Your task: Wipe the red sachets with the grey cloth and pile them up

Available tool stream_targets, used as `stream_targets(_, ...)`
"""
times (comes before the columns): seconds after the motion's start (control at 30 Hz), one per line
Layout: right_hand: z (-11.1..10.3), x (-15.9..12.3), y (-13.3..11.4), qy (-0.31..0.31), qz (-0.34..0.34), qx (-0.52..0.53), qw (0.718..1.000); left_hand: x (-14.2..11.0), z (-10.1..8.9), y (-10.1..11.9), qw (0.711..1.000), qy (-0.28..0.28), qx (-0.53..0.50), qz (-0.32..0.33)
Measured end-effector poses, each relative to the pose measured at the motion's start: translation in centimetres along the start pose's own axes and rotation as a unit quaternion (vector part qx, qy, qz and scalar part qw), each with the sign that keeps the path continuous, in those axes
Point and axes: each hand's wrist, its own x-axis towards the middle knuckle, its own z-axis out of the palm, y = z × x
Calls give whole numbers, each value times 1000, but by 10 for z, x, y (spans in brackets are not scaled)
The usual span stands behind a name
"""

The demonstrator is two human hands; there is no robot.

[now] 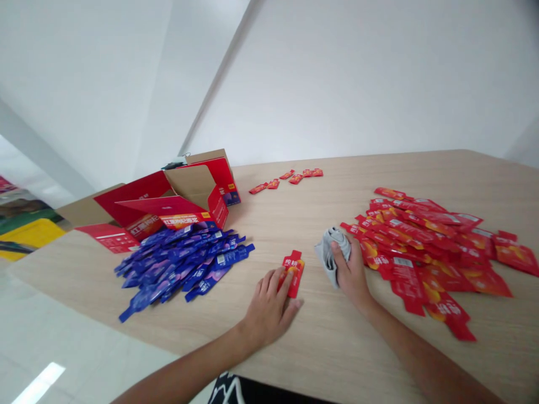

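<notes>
One red sachet (296, 269) with a narrow neck lies flat on the table in front of me. My left hand (269, 306) rests over its lower part, fingers stretched out and touching it. To the right of that sachet, my right hand (348, 269) is closed around a folded grey cloth (330, 252), held just at the edge of a pile of red sachets (421, 241). The palm side of my right hand and part of the cloth are hidden. A heap of blue sachets (181, 264) lies to the left of my left hand.
Open red cardboard boxes (185, 205) stand behind the blue heap, flaps spread. Several red sachets (296, 178) lie scattered at the back of the wooden table (269, 221). A white wall (357, 78) rises behind it. Something yellow (33, 235) is beyond the left edge.
</notes>
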Motion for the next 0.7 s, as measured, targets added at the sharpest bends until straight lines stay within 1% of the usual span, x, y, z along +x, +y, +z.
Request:
stream_targets(0.1,-1,2,7,-9,-37,-34,999,-18,-8,0,999,-3,-9,45)
stream_targets(0.23,-3,6,15,-34,-56,-58,996,-22,-11,-3,996,-9,-10,88)
stream_targets(0.4,-2,10,26,-70,-62,-88,992,-23,-1,-3,993,6,6,115)
stream_targets(0.53,-1,10,28,-94,-62,-105,988,-25,11,-1,989,37,24,140)
stream_targets(0.63,-1,11,21,-122,-86,-118,982,-25,17,-1,980,76,67,171)
stream_targets(0.7,1,12,11,-158,-110,-126,973,-25,19,0,973,90,101,189)
